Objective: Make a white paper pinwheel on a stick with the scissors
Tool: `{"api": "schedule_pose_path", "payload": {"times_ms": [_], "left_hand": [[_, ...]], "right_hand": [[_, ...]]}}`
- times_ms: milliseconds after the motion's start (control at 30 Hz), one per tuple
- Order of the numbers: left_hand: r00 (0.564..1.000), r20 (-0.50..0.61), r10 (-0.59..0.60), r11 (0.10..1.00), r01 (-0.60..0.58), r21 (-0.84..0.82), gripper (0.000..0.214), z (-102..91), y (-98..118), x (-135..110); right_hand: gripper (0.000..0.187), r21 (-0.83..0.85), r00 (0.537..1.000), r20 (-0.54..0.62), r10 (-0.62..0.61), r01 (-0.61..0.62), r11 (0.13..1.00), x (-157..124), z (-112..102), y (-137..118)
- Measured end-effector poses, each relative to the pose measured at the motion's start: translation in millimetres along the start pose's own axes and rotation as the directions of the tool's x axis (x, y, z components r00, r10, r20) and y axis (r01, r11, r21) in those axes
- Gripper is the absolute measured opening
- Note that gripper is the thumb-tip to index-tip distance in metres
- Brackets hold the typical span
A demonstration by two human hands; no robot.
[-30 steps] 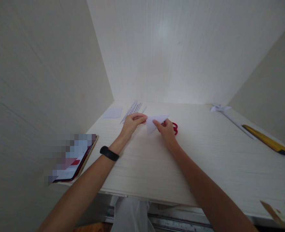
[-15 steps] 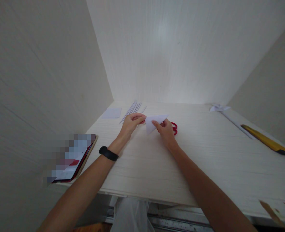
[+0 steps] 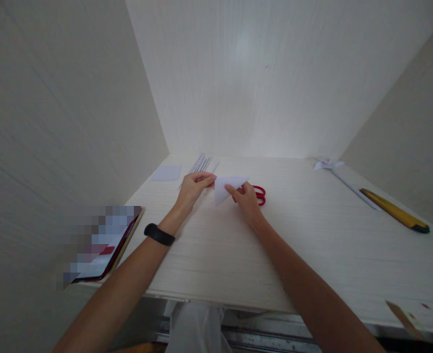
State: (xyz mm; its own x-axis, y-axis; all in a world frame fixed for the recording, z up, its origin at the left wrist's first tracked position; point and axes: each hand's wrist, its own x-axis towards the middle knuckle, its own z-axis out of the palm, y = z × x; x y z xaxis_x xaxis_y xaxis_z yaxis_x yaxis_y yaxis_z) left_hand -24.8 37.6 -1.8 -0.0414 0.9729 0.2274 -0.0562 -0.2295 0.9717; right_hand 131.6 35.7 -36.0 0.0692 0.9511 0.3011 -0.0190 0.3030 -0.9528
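White tabletop (image 3: 312, 240) with streaky wood grain, walls in much the same finish. Loose stuff is mostly paper: a flat, squarish white sheet (image 3: 166, 172) at the far left, some skinny pale strips (image 3: 200, 163) fanned beside it, and a white pinwheel-like shape (image 3: 326, 164) on a long thin stick at the far right. Next to that stick there's a long yellow tool (image 3: 394, 211) with a dark end. Red looped scissor handles (image 3: 261, 195) poke out behind the right hand (image 3: 245, 200).

Compared with a second ago, the whole view has slid a bit left, but both hands keep basically the same pose and the fold looks the same.

The folded paper (image 3: 221, 190) is up between the hands, mid-table: smooth, white, roughly triangular, one point hanging down. Left hand (image 3: 192, 189) has thumb and fingertips pinched on its upper left corner; the right clamps it, thumb across the front.
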Motion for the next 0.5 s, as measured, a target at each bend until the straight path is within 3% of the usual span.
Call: {"api": "schedule_pose_path", "payload": {"times_ms": [333, 500], "left_hand": [[0.989, -0.032, 0.147, 0.974, -0.139, 0.178, 0.016, -5.6, -1.3, 5.7], [0.977, -0.029, 0.211, 0.944, -0.196, 0.265, 0.013, -8.7, -2.0, 7.7]], "right_hand": [[0.044, 0.05, 0.997, 0.075, -0.003, -0.001, 0.999, 4.1, 0.1, 11.9], [0.04, 0.02, 0.995, -0.017, -0.099, 0.1, 0.995, 5.6, -2.2, 11.5]]}}
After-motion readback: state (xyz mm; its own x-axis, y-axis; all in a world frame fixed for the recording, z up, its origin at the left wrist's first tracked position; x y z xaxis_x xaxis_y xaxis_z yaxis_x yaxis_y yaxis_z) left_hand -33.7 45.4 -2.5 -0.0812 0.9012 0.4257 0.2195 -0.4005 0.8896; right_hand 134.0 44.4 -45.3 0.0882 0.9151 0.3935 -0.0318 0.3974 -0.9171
